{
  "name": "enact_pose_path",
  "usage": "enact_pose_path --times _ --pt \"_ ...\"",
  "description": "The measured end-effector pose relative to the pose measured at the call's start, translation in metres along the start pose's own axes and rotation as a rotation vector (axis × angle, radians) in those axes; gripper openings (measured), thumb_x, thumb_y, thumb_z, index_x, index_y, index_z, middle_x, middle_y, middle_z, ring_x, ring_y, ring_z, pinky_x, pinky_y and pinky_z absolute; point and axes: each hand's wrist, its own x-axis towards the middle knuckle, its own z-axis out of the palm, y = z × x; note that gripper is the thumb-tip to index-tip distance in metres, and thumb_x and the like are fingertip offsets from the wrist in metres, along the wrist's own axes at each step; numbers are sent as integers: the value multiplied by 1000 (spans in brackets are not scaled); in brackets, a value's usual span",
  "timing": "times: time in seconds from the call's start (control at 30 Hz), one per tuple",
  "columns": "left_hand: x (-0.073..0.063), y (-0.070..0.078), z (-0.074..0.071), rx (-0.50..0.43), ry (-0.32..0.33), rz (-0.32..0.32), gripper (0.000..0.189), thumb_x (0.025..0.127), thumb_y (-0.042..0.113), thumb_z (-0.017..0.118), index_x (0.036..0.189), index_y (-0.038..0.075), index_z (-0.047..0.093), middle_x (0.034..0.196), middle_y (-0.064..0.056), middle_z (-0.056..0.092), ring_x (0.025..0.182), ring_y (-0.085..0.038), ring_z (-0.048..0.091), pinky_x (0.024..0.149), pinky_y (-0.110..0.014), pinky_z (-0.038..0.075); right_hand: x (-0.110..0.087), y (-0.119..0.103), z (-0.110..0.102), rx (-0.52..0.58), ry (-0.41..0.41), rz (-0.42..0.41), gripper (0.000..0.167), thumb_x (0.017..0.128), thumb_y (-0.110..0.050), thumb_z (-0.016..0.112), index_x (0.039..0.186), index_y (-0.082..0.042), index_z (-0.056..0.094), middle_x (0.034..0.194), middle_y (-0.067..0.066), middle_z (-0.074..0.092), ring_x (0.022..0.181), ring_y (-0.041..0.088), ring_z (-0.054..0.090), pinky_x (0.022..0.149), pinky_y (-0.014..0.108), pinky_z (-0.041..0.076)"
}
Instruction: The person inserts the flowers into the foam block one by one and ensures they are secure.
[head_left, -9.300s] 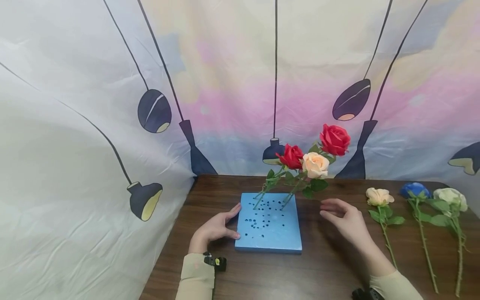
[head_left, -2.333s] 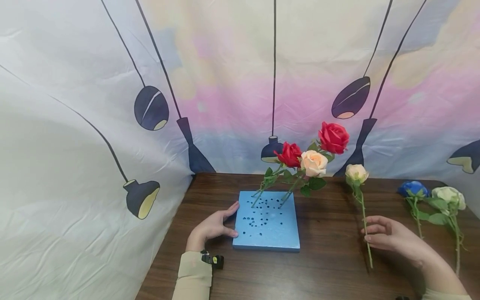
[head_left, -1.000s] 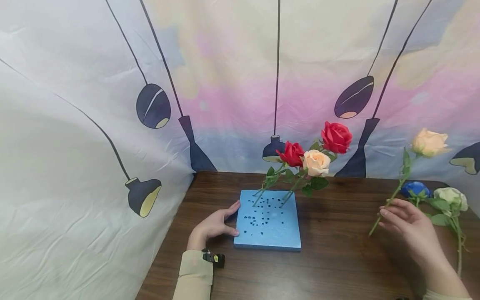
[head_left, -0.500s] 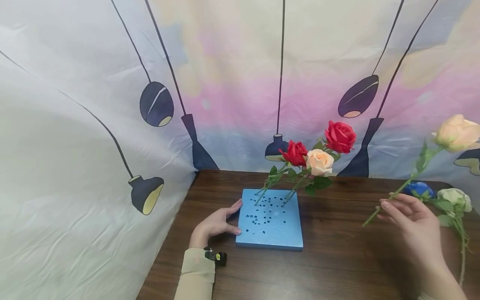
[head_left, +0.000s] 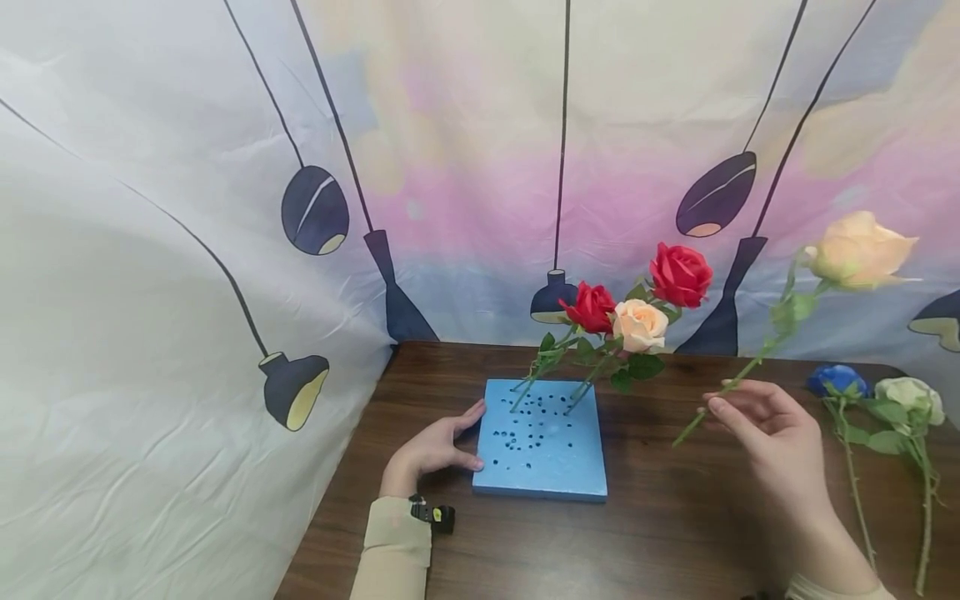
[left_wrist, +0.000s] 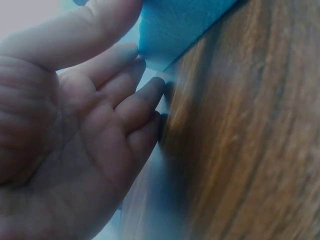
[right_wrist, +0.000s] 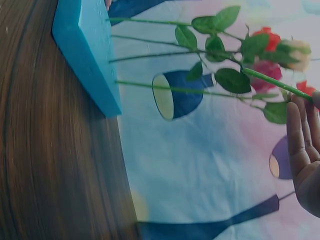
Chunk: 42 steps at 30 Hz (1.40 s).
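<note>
My left hand (head_left: 433, 451) rests against the left edge of a light-blue foam board (head_left: 538, 477) full of small holes. Its thumb and fingers are spread along that edge, and in the left wrist view the fingers (left_wrist: 142, 102) lie loosely beside the board's corner (left_wrist: 175, 30). My right hand (head_left: 780, 442) pinches the green stem of a pale peach rose (head_left: 858, 250) near its lower end, to the right of the board. The rose is off the table, its bloom tilted up and right. Two red roses (head_left: 680, 275) and another peach rose (head_left: 639, 325) stand slanted in the board's far part.
On the right of the brown wooden table (head_left: 645, 533) lie a blue rose (head_left: 838, 382) and a whitish rose (head_left: 909, 402), stems toward me. A fabric backdrop (head_left: 465, 167) printed with hanging lamps rises behind the table and along its left side.
My right hand has picked up the peach rose from the table, lifted it with its bloom tilting right, and now carries it left toward the board. My left hand stays at the board's edge.
</note>
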Motion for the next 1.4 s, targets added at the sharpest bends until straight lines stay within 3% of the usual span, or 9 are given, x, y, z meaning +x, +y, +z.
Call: enact_pose_path --times 0.17,0.5,0.9,1.23,1.4 --pt "0 1 0 1 4 0 103 84 23 93 168 13 35 175 -2 26 161 -28 24 129 -56 23 -3 1 17 28 -16 -5 21 93 23 66 113 19 61 99 12 81 86 19 80 74 32 65" --pt "0 0 2 -8 14 -14 102 85 22 93 168 15 35 175 -2 26 162 -30 22 129 -57 21 -6 7 44 -33 -175 -27 20 94 20 67 113 16 63 103 7 82 92 17 80 79 32 65" --pt "3 -2 1 -4 7 -5 102 85 22 93 168 15 35 175 -1 26 162 -28 23 129 -56 22 -12 27 78 -235 -298 -93 20 93 12 76 109 0 72 104 6 82 93 15 79 80 28 64" --pt "1 0 0 -7 4 -9 101 85 23 92 168 15 35 175 0 27 162 -27 23 129 -56 22 -16 54 107 -198 -389 -96 17 94 3 80 106 -9 77 104 7 82 96 22 79 84 32 64" --pt "2 1 1 -9 2 -11 101 85 22 92 168 16 35 175 0 26 162 -27 23 129 -55 22 -14 66 119 -261 -410 -140 22 91 1 83 106 -15 79 103 0 82 91 21 80 80 32 65"
